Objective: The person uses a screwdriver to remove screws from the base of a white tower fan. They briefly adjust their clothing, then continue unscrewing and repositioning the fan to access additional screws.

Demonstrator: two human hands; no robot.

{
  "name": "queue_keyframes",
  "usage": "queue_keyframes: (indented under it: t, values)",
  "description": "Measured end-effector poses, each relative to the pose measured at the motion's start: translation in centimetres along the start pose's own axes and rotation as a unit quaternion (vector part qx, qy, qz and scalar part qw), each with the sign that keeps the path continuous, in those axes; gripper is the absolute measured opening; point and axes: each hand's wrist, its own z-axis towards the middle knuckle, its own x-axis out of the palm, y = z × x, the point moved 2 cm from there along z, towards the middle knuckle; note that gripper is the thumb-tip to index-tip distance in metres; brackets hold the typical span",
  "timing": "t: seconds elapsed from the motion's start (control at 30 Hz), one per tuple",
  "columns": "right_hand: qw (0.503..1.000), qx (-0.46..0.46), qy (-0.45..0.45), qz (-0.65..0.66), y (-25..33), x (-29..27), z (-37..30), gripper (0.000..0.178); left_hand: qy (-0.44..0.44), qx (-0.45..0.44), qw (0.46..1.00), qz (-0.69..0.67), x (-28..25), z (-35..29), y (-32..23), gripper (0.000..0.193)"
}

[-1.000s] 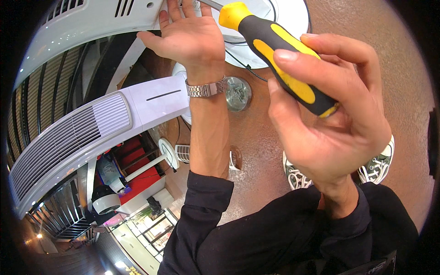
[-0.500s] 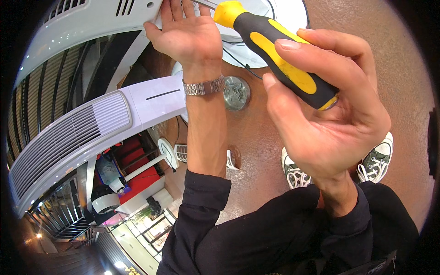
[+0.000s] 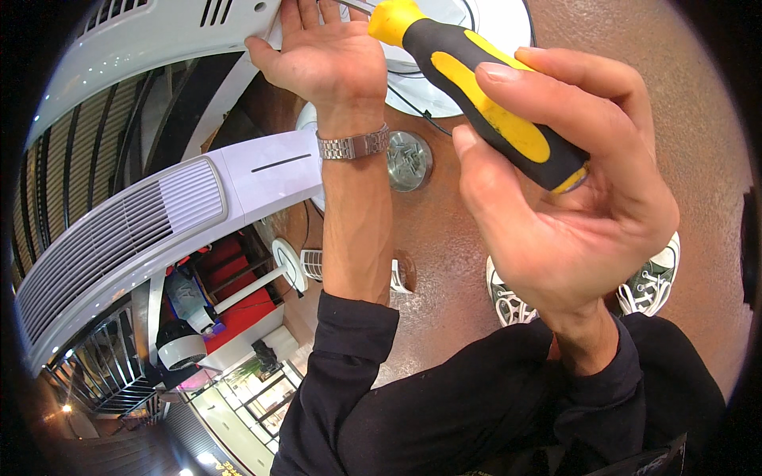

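The right hand [image 3: 583, 222] is pinching a yellow-and-black screwdriver [image 3: 480, 99] by its handle, above the brown floor [image 3: 444, 226]; the left hand [image 3: 333, 67] is reaching, spread and palm-up, beside a white appliance [image 3: 178, 38], fingertips lying beyond my sight.

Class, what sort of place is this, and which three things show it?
Probably an indoor commercial space, perhaps a shop or showroom: there's a white louvred appliance, dark railings and brightly lit paned windows.
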Motion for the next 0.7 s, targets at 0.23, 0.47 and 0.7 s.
queue_keyframes:
  t: [0.23,0.47,0.7]
  values:
    - [0.999,-0.035,-0.010,0.018,-0.9,0.0,-0.2,0.040,0.030,-0.017,0.999,-0.022,-0.6,0.5,-0.4,0.070]
    - [1.000,-0.008,0.015,0.008,1.0,0.1,0.8,0.040,0.035,-0.025,0.999,-0.023,-1.1,0.9,-0.7,0.070]
    - [1.000,-0.004,0.013,0.011,-0.2,0.4,0.7,0.040,0.038,-0.018,0.999,-0.014,-0.9,0.9,-0.5,0.072]
